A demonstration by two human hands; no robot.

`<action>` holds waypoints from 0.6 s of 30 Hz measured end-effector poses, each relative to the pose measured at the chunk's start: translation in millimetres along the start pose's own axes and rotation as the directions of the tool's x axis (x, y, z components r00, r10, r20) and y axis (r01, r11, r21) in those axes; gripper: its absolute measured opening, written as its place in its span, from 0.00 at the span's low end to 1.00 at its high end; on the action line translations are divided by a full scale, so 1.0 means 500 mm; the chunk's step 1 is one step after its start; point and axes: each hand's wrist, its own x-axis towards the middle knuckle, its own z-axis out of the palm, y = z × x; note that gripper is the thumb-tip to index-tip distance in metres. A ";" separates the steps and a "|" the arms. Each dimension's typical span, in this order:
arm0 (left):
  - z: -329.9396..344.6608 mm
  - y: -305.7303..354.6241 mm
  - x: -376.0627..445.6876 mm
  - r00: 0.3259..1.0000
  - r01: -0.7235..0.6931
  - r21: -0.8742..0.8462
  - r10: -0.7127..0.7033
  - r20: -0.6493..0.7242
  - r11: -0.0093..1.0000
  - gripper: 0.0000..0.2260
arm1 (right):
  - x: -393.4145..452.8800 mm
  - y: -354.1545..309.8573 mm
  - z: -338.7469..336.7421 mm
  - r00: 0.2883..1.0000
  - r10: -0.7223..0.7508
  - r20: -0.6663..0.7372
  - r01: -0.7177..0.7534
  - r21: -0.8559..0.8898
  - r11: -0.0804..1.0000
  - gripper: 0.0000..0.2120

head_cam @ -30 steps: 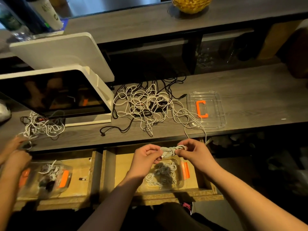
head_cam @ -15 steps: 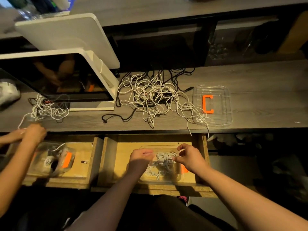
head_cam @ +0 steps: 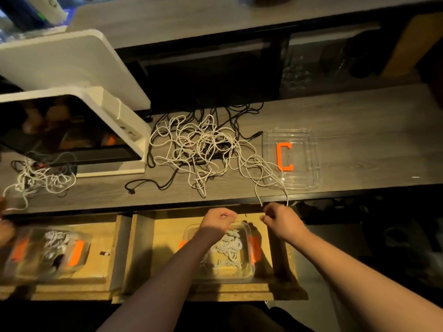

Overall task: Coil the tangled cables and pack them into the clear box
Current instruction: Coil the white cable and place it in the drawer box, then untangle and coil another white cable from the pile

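A tangle of white and black cables (head_cam: 203, 149) lies on the grey desk (head_cam: 359, 130). Two white strands hang over the desk's front edge. My right hand (head_cam: 280, 221) is just below that edge, fingers curled, pinching the end of one hanging white cable (head_cam: 259, 195). My left hand (head_cam: 217, 220) is a closed fist with nothing visible in it, held above the clear box (head_cam: 248, 271). The box sits in the open drawer (head_cam: 167, 236) and holds coiled white cables (head_cam: 227, 250). Orange latches show on both its sides.
The clear lid (head_cam: 311, 144) with an orange clip lies on the desk to the right of the tangle. A white-framed screen (head_cam: 72, 130) stands at left, a smaller cable tangle (head_cam: 40, 180) before it. Another person's hand (head_cam: 4, 231) is beside a second box (head_cam: 48, 252).
The coiled cable went down into the clear box and was let go. Both my hands then rose out of the box; the right one reached the strand hanging from the desk edge.
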 end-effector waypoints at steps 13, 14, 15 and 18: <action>0.165 0.125 0.193 0.974 -0.022 0.502 0.132 -0.185 0.864 0.09 | 0.117 0.025 0.000 0.986 0.149 -0.073 -0.138 0.146 0.980 0.10; 0.168 0.130 0.214 0.975 -0.019 0.541 0.136 -0.177 0.841 0.10 | 0.128 0.023 0.000 0.985 0.153 -0.086 -0.138 0.155 0.978 0.11; 0.169 0.136 0.232 0.978 -0.015 0.560 0.129 -0.165 0.828 0.10 | 0.139 0.023 -0.001 0.983 0.153 -0.100 -0.136 0.163 0.977 0.12; 0.164 0.140 0.273 0.988 -0.018 0.555 0.101 -0.119 0.831 0.11 | 0.169 0.024 -0.004 0.985 0.114 -0.129 -0.093 0.155 0.984 0.15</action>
